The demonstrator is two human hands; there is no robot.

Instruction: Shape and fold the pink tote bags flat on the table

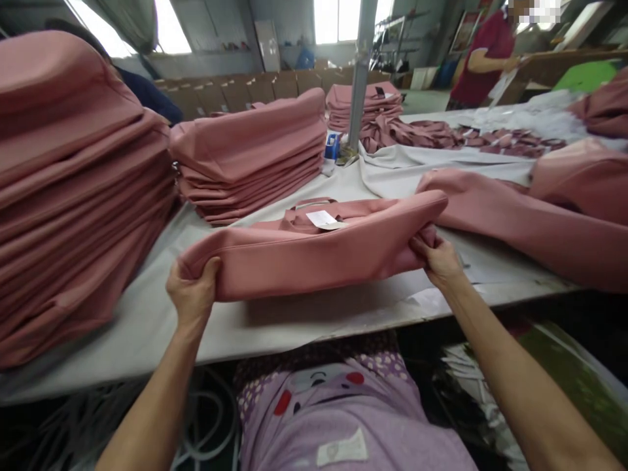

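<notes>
A pink bag (304, 265) with a strap and a white paper tag (324, 220) on its far side is stretched between my hands, above the table's front part. At its left end my left hand (192, 288) grips the edge, thumb on the near face. My right hand (439, 256) pinches the fabric at the right end, its fingers partly hidden by folds. The bag's near panel faces me, and its right end is tilted a little higher than the left.
A tall stack of pink bags (73, 196) rises on the left, with a lower stack (250, 150) behind. More pink pieces (530, 216) lie at right. A metal post (362, 78) stands beyond the table (230, 337). A person in dark red (483, 59) is at far right.
</notes>
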